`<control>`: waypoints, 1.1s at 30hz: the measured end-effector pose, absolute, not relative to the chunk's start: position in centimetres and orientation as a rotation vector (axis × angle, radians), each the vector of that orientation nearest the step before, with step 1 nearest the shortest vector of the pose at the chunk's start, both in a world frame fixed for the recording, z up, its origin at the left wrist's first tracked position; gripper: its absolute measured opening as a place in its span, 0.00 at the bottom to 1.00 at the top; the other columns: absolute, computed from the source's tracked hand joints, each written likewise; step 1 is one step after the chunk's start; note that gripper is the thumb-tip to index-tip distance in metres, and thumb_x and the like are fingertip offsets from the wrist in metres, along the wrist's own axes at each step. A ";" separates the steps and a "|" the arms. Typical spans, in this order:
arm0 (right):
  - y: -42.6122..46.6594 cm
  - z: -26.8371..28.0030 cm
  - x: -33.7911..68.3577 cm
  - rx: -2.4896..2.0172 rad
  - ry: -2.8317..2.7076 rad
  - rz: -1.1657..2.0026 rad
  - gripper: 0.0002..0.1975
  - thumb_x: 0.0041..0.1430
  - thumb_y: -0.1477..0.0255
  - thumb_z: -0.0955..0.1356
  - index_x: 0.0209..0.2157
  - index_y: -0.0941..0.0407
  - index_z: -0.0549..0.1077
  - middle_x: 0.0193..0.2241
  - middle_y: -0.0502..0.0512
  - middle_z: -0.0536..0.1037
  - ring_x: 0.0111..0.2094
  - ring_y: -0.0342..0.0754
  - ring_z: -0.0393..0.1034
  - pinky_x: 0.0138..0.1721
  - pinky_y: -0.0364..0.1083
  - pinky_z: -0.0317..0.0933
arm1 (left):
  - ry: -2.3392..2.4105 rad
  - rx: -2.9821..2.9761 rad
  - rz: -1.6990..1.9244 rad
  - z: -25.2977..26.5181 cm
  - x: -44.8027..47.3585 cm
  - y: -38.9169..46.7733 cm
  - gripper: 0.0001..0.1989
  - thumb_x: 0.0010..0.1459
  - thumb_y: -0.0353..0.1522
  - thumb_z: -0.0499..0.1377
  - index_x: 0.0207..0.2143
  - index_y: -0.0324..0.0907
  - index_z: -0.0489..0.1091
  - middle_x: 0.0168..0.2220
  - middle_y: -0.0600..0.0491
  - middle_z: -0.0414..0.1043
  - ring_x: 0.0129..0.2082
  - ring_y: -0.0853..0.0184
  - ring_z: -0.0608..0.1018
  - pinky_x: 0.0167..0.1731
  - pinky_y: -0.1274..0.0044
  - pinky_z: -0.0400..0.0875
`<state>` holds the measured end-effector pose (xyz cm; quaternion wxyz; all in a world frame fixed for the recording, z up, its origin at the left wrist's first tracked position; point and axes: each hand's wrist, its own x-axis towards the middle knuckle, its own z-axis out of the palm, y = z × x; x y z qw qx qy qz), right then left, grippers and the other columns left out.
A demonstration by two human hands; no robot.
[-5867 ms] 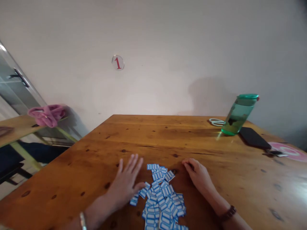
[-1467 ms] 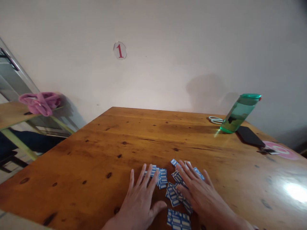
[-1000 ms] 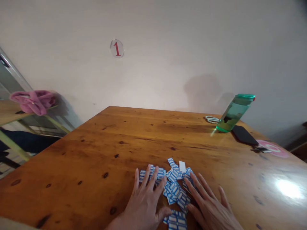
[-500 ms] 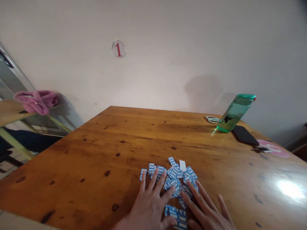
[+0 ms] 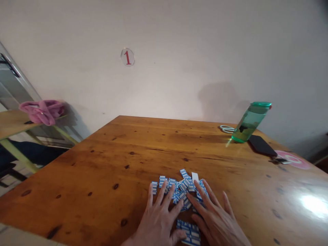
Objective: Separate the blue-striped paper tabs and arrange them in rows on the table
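Note:
A loose heap of small blue-and-white patterned cards [image 5: 183,185] lies near the front of the wooden table. My left hand [image 5: 159,215] rests flat with spread fingers on the heap's left side, its fingertips touching several cards. On the right side, my right hand [image 5: 214,215] lies palm down, fingers apart, covering part of the heap. One plain white card [image 5: 195,176] shows at the far edge, just beyond the right fingertips. Between the two palms, closer to me, sits another group of blue-and-white cards [image 5: 189,233]. What lies under the palms is hidden.
A tinted green water bottle [image 5: 251,122] stands at the right rear. Beside it are a black phone [image 5: 261,145], a coiled white cable [image 5: 227,129], keys [image 5: 279,160] and a pink disc [image 5: 294,159]. A pink cloth [image 5: 43,112] lies on a side table at left.
My right hand has slid forward and slightly left over the heap, covering more cards and reaching close to the white one. My left hand has barely shifted. The view has tilted slightly.

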<state>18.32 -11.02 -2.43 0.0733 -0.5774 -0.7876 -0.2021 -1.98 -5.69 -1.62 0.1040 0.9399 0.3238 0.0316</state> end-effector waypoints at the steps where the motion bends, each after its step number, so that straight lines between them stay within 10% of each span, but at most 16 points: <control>1: -11.0 -2.4 18.4 -1.729 -2.366 -0.618 0.22 0.54 0.69 0.61 0.52 0.44 0.62 0.56 0.58 0.60 0.54 0.64 0.56 0.39 0.70 0.59 | 0.962 2.772 0.093 -1.8 -2.1 -5.7 0.32 0.53 0.50 0.48 0.59 0.55 0.43 0.63 0.46 0.38 0.60 0.46 0.40 0.49 0.44 0.38; 33: -10.8 -3.0 18.7 -1.744 -2.381 -0.626 0.21 0.54 0.69 0.59 0.51 0.48 0.65 0.56 0.59 0.60 0.54 0.64 0.56 0.40 0.69 0.57 | 0.902 2.971 0.250 -2.4 -2.4 -5.5 0.32 0.52 0.52 0.45 0.57 0.53 0.49 0.61 0.45 0.47 0.58 0.45 0.51 0.49 0.47 0.47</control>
